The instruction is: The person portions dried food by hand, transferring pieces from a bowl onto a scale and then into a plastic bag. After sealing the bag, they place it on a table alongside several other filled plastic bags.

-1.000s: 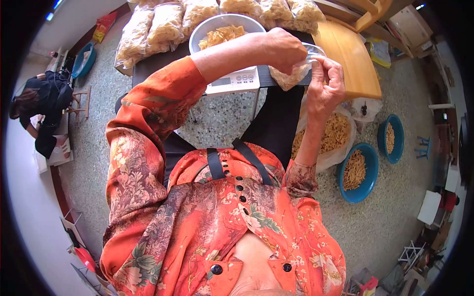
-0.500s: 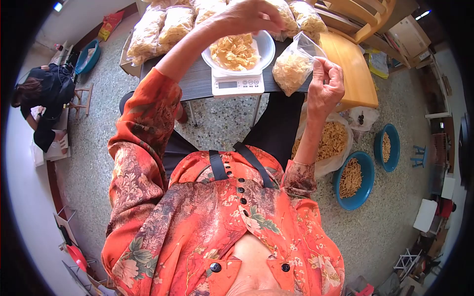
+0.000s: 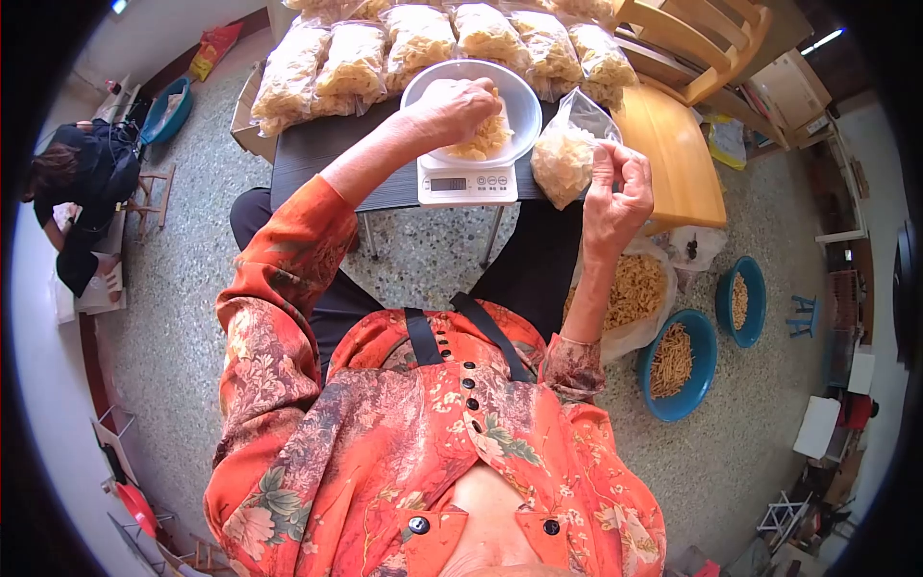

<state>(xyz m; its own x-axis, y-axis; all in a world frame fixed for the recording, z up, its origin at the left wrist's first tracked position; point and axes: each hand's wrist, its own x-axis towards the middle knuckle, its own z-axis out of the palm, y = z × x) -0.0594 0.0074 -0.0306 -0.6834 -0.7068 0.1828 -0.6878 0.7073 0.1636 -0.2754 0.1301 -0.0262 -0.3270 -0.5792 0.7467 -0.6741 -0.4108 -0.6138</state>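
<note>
At the far left, a co-worker (image 3: 91, 173) in dark clothing sits near a tub (image 3: 165, 117) on the floor (image 3: 192, 288). At centre, the counter (image 3: 310, 183) carries filled bags (image 3: 419, 40) packed side by side along its far side. In front of the bags, a bowl (image 3: 525, 111) rests on a scale (image 3: 468, 184), whose display and buttons face the person. The left hand (image 3: 460, 113) is inside the bowl, fingers curled down at the chips (image 3: 481, 144); whether it grips any cannot be told. Just right of the scale, a clear pouch (image 3: 561, 165) of chips is at the counter's near right corner, its mouth upward. The right hand (image 3: 615, 188) pinches the pouch's right side between thumb and bent fingers, with little gap between them. Right of the counter is a wooden chair (image 3: 670, 144). Nearer the person, a sack (image 3: 627, 344) holds yellowish pieces. Further right, a large basin (image 3: 709, 363) contains sticks (image 3: 671, 361), a smaller basin (image 3: 755, 293) contains pale pieces, and a blue stool (image 3: 802, 317) completes the row.
</note>
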